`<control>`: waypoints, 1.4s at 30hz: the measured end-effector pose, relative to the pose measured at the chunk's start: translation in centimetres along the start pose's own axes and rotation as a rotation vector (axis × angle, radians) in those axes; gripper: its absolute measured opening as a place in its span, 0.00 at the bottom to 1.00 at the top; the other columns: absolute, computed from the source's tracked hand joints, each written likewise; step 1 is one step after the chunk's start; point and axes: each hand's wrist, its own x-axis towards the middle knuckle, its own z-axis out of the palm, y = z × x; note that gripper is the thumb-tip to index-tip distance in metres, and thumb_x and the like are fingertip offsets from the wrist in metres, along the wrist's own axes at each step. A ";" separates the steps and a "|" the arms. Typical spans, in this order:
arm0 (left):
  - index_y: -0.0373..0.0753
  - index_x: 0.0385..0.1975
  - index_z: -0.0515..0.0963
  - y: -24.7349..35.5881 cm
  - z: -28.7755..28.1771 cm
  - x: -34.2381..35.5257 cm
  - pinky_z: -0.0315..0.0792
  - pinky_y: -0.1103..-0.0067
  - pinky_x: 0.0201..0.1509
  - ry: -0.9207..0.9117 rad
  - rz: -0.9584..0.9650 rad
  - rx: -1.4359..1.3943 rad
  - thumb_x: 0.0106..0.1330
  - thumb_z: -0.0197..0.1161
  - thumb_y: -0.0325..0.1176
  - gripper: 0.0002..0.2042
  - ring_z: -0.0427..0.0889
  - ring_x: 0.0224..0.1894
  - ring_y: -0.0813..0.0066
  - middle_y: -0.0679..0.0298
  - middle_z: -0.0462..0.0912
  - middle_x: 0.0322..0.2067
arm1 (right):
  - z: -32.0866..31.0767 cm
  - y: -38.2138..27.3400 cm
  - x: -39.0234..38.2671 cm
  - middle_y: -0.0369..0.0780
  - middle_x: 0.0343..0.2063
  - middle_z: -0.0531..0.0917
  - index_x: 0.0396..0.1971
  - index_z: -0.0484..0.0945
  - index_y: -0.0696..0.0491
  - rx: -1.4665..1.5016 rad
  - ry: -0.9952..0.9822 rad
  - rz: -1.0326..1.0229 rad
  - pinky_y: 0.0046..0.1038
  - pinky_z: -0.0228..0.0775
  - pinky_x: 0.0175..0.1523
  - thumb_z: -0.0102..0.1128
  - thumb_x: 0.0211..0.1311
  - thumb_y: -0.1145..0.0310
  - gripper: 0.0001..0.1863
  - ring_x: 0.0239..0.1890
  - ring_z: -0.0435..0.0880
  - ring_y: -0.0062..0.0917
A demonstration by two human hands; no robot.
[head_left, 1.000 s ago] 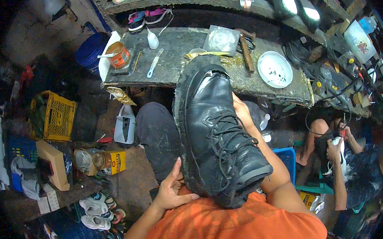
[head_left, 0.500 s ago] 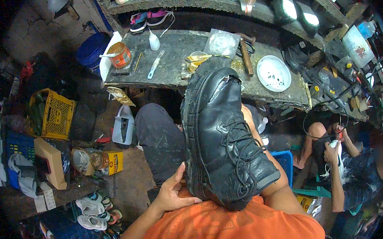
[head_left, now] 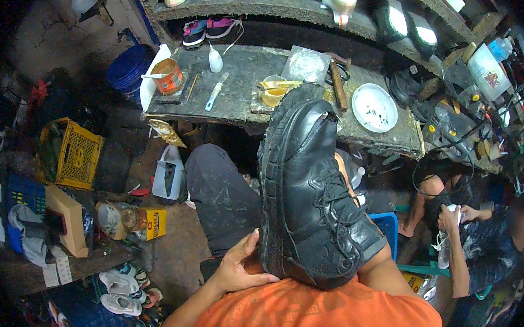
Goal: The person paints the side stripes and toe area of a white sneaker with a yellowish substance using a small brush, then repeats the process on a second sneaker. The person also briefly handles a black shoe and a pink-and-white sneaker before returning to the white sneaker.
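The black boot point(head_left: 307, 203) looks laced and soled, its one-o'clock toe scuff unmended; the left hand point(head_left: 240, 267) spreads open at seven o'clock, the right hand's point(head_left: 343, 169) hold unclear.

Appears to be a cramped shoe-repair workshop. Recognisable by the rough, stained workbench point(head_left: 246, 64), with a hammer point(head_left: 338, 86), an orange tin point(head_left: 174, 81), a white squeeze bottle point(head_left: 215, 60) and a cup of amber paste point(head_left: 273, 96) on top, plus 2 pink-and-blue sneakers point(head_left: 194, 33) at the back. Borne out by the black lace-up shoe point(head_left: 303, 191) in the foreground, white sneakers point(head_left: 121, 281) at lower left and a co-worker point(head_left: 487, 260) handling another shoe point(head_left: 443, 251).
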 end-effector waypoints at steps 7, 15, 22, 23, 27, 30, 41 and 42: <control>0.45 0.77 0.51 0.4 0.0 0.4 0.60 0.68 0.73 -0.015 0.029 -0.044 0.47 0.85 0.34 0.57 0.67 0.71 0.57 0.50 0.64 0.71 | 0.0 -0.9 -0.6 0.39 0.64 0.74 0.72 0.61 0.57 -0.280 0.021 -0.041 0.28 0.68 0.67 0.40 0.78 0.71 0.25 0.62 0.76 0.24; 0.43 0.77 0.28 2.5 0.2 1.7 0.49 0.66 0.78 -0.023 -0.190 -0.607 0.53 0.77 0.20 0.63 0.53 0.77 0.62 0.55 0.46 0.77 | 1.2 -2.4 -0.5 0.40 0.64 0.74 0.72 0.60 0.57 -0.335 -0.014 -0.096 0.29 0.67 0.68 0.39 0.80 0.69 0.24 0.63 0.75 0.25; 0.40 0.77 0.30 3.2 1.0 2.9 0.54 0.67 0.77 0.168 -0.251 -0.674 0.57 0.73 0.19 0.58 0.57 0.76 0.62 0.55 0.49 0.77 | 1.9 -2.1 0.2 0.41 0.60 0.77 0.67 0.65 0.56 0.078 -0.015 -0.032 0.33 0.67 0.68 0.40 0.81 0.63 0.22 0.62 0.76 0.27; 0.38 0.77 0.31 3.2 0.9 3.0 0.55 0.67 0.77 0.202 -0.283 -0.664 0.58 0.73 0.19 0.57 0.57 0.76 0.62 0.55 0.50 0.76 | 1.8 -2.0 0.4 0.41 0.60 0.77 0.67 0.65 0.56 0.128 -0.016 -0.026 0.33 0.67 0.68 0.41 0.81 0.63 0.22 0.61 0.76 0.28; 0.31 0.75 0.48 2.9 0.6 3.2 0.59 0.69 0.75 0.372 -0.345 -0.736 0.59 0.74 0.25 0.47 0.65 0.71 0.65 0.56 0.63 0.71 | 1.3 -1.6 0.5 0.40 0.57 0.79 0.65 0.67 0.55 0.112 0.038 -0.028 0.34 0.69 0.66 0.43 0.81 0.62 0.20 0.59 0.77 0.27; 0.30 0.68 0.62 3.3 0.6 2.6 0.64 0.70 0.71 0.360 -0.264 -0.460 0.60 0.76 0.39 0.40 0.73 0.65 0.67 0.57 0.72 0.65 | 1.1 -1.5 0.3 0.39 0.55 0.80 0.63 0.68 0.55 0.136 0.053 -0.071 0.34 0.71 0.64 0.44 0.81 0.62 0.19 0.58 0.78 0.27; 0.29 0.68 0.61 3.6 1.3 2.9 0.67 0.70 0.69 0.372 -0.049 -0.591 0.69 0.65 0.46 0.36 0.73 0.64 0.65 0.55 0.73 0.63 | 0.6 -1.4 -0.1 0.39 0.52 0.81 0.63 0.67 0.54 0.165 0.080 -0.107 0.36 0.78 0.57 0.43 0.81 0.63 0.18 0.54 0.81 0.27; 0.30 0.69 0.61 3.7 1.4 3.1 0.67 0.70 0.69 0.443 -0.062 -0.567 0.70 0.64 0.46 0.35 0.73 0.65 0.65 0.55 0.73 0.63 | 0.8 -1.4 -0.1 0.39 0.52 0.81 0.63 0.66 0.54 0.153 0.087 -0.127 0.36 0.78 0.57 0.43 0.81 0.63 0.18 0.54 0.81 0.27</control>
